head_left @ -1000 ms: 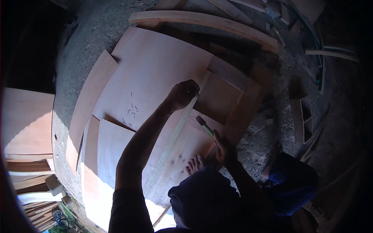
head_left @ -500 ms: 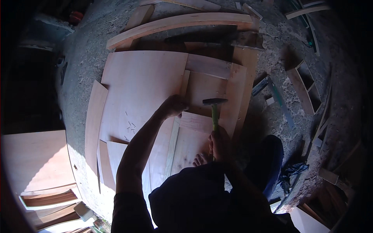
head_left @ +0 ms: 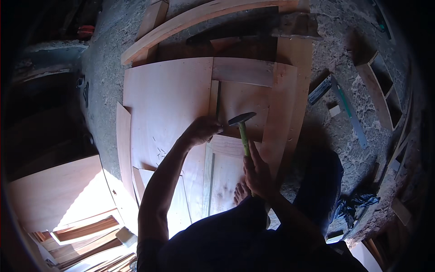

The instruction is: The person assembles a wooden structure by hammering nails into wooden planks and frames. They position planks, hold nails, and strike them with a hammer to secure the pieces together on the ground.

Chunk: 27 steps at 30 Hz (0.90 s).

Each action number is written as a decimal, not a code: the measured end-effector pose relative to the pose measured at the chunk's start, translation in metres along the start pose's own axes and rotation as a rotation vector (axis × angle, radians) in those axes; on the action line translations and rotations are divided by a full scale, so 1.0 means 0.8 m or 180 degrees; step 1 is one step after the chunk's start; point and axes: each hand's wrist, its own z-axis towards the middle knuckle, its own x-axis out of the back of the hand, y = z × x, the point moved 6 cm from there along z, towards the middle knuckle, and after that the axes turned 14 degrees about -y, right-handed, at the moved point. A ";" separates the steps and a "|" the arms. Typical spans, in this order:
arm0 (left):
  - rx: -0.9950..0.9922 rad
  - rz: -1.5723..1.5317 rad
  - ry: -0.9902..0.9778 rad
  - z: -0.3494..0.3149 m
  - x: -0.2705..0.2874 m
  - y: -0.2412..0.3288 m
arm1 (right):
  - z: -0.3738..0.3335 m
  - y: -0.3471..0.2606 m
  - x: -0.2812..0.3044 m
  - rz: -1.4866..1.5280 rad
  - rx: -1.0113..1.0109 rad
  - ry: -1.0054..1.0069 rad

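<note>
Loose nails [head_left: 161, 153] are scattered across a pale wooden panel [head_left: 167, 97]. Over its right edge, the grip of the left hand [head_left: 202, 131] is closed; whether a nail is pinched there cannot be told in the dimness. The green-handled hammer [head_left: 244, 134], its head just beside, is grasped by the right hand [head_left: 257, 174].

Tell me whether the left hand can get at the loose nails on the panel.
Probably yes: the loose nails lie uncovered on the panel, close beside the left forearm, nothing in between. Whether the left hand pinches something is unclear.
</note>
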 end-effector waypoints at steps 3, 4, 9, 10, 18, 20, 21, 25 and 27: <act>0.0172 0.0188 0.0007 -0.002 -0.001 0.003 | 0.008 -0.009 0.004 -0.0117 -0.0067 -0.0169; 0.0187 0.0212 -0.0005 -0.002 0.000 0.004 | 0.009 -0.011 0.007 -0.0171 -0.0082 -0.0264; 0.0151 0.0138 0.0050 0.000 0.000 -0.001 | 0.013 -0.022 0.017 -0.0273 0.0039 -0.0155; 0.0193 0.0130 0.0062 0.001 0.000 0.004 | 0.016 -0.022 0.022 -0.0309 -0.0006 -0.0161; 0.0256 0.0423 0.0020 0.003 0.002 -0.001 | 0.022 -0.030 0.035 -0.0444 0.0141 -0.0130; 0.0257 0.0424 -0.0071 0.004 0.002 0.005 | 0.025 -0.028 0.038 -0.0549 0.0175 -0.0280; 0.0196 0.0386 -0.0042 0.005 0.002 0.005 | 0.027 -0.019 0.038 -0.0607 0.0218 -0.0371; 0.0228 0.0466 0.0033 0.003 0.003 0.001 | 0.028 -0.048 0.058 -0.0119 -0.0085 -0.0097; 0.0275 0.0532 -0.0003 0.002 0.000 0.004 | 0.029 -0.036 0.048 -0.0431 0.0092 -0.0293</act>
